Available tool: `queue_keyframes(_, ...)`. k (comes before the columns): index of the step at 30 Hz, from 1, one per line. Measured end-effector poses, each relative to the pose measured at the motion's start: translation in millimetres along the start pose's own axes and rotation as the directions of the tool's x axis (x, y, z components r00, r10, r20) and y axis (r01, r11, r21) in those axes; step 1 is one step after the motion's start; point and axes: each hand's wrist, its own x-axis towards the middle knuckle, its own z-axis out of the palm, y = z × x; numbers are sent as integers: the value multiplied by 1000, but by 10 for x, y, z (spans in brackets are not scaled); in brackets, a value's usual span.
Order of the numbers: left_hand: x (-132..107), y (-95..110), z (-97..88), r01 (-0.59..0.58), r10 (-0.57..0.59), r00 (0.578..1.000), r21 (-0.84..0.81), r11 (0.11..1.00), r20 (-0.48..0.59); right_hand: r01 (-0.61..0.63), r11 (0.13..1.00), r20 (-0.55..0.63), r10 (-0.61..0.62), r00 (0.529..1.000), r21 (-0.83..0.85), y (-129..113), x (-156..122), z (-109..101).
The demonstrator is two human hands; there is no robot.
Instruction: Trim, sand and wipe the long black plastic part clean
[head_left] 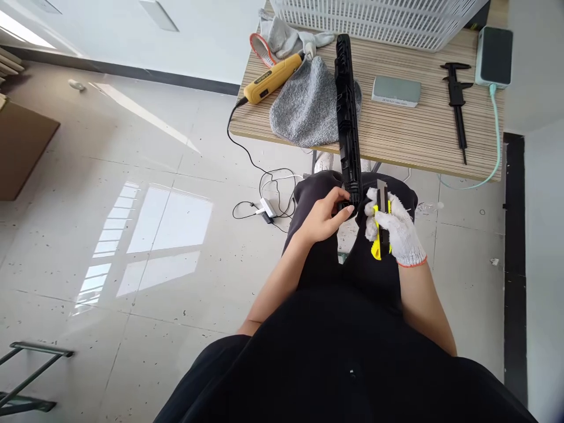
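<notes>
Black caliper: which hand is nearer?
Right. The gloved right hand is below-left of the caliper in the picture; the bare left hand, at the black part, is farther left.

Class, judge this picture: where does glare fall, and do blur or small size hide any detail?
Head view: window-shaped glare whitens the glossy floor at left; head view: the left hand and gloved right hand show no obvious motion blur; head view: print on the grey-green block is too small to read.

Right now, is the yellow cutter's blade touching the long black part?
Apart. The head view shows dark trouser fabric between the blade and the black part, which lies to the blade's left.
</notes>
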Motion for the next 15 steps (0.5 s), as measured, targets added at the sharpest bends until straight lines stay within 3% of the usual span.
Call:
queue_keyframes(4,70,-106,-44,62,-53,998,-259,964,43,186,980,-43,-189,981,-67,-67,167,-8)
queue_keyframes(7,143,-140,-111,138,-121,990,-395,908,67,313,925,-197,-355,914,-218,-275,319,52)
queue_keyframes(9,182,-119,-138,193,-168,981,-435,880,95,403,860,-297,-492,818,-313,-467,462,75)
queue_keyframes(11,210,-77,-134,230,-205,973,-438,869,105,491,759,-380,-644,664,-427,-649,643,64)
queue_keyframes(13,231,-31,-103,250,-233,968,-436,865,93,479,655,-392,-744,540,-584,-775,840,22)
queue_keyframes(15,249,5,-64,280,-273,959,-440,853,82,445,592,-360,-786,502,-672,-816,1024,-34)
